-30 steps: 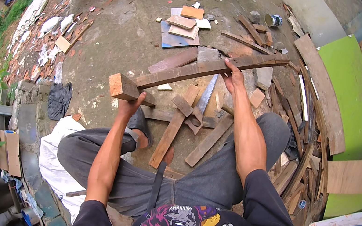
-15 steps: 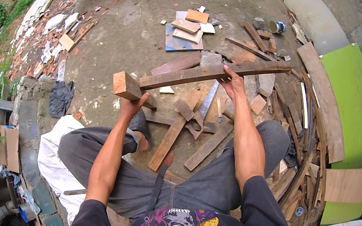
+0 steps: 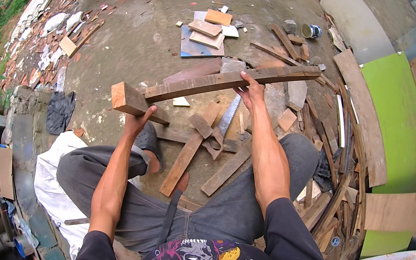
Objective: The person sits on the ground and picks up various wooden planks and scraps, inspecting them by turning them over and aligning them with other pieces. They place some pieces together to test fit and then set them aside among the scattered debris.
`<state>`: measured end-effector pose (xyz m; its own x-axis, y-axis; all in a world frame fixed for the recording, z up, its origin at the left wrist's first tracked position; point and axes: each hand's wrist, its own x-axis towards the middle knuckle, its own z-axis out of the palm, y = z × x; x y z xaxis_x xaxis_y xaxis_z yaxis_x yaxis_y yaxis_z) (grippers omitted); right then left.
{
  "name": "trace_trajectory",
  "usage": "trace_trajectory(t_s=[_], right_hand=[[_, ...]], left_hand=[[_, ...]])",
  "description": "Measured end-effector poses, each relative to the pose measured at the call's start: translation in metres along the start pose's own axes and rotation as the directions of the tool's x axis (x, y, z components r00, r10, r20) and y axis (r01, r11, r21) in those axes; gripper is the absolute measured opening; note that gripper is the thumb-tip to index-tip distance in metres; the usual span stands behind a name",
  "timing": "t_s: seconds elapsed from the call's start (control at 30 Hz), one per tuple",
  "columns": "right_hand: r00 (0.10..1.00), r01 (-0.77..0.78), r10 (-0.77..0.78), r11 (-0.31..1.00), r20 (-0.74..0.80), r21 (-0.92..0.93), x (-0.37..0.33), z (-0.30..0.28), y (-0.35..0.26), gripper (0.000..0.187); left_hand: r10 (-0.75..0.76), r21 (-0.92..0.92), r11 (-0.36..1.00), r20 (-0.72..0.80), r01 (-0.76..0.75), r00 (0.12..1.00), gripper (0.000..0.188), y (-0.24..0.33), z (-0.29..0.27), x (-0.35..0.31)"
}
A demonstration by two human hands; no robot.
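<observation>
My left hand [image 3: 136,120] grips a short, thick wooden block [image 3: 133,101] with a pale cut end facing left. In my right hand [image 3: 251,90] is a long, dark wooden beam [image 3: 193,85], pinched near its middle from below. The beam slants up to the right, and its left end lies close beside the block; whether they touch I cannot tell. Below them a handsaw [image 3: 228,116] rests among wood pieces, its wooden handle toward me. A long plank [image 3: 190,154] with a small block [image 3: 200,125] on it lies between my legs, and another plank [image 3: 226,170] lies to its right.
Ahead stand stacked small boards [image 3: 205,38]. A can [image 3: 311,31] lies beyond scrap wood at the far right. Long wood strips [image 3: 340,205] are heaped along my right side, beside a green panel [image 3: 396,111]. White sheeting [image 3: 57,171] spreads at my left knee.
The whole view has shifted a little, so the scene sits further left. Both held pieces have moved slightly left, the short block a bit more than the beam. My grips look the same.
</observation>
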<state>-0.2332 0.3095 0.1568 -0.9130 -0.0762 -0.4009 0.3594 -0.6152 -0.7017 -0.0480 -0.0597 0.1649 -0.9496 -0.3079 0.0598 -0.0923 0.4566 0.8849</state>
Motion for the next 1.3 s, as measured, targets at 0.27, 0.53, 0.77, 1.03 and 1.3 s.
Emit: trace_trajectory(t_s=[0.27,0.53,0.77,1.03,1.3], right_hand=[[1.000,-0.002,0.002,1.000,-0.005,0.004,0.001,0.011,0.009,0.042],[0.999,0.002,0.003,0.997,0.052,-0.081,0.014,-0.002,0.010,0.081],[0.999,0.023,-0.026,0.996,-0.036,-0.086,0.006,0.006,0.016,0.047],[0.997,0.072,-0.073,0.994,-0.011,-0.079,0.004,0.004,0.012,0.058],[0.997,0.069,-0.071,0.995,-0.036,-0.065,0.010,0.007,0.012,0.057]], left_hand=[[0.218,-0.155,0.964,-0.020,-0.218,0.976,0.109,-0.031,-0.010,0.003],[0.193,-0.235,0.953,-0.008,-0.189,0.981,0.115,-0.031,-0.004,-0.001],[0.217,-0.203,0.954,-0.047,-0.222,0.975,0.103,-0.051,-0.002,-0.004],[0.142,-0.140,0.980,0.021,-0.137,0.990,0.086,-0.035,-0.003,0.000],[0.082,0.093,0.989,0.279,-0.111,0.957,0.093,-0.025,-0.024,0.014]])
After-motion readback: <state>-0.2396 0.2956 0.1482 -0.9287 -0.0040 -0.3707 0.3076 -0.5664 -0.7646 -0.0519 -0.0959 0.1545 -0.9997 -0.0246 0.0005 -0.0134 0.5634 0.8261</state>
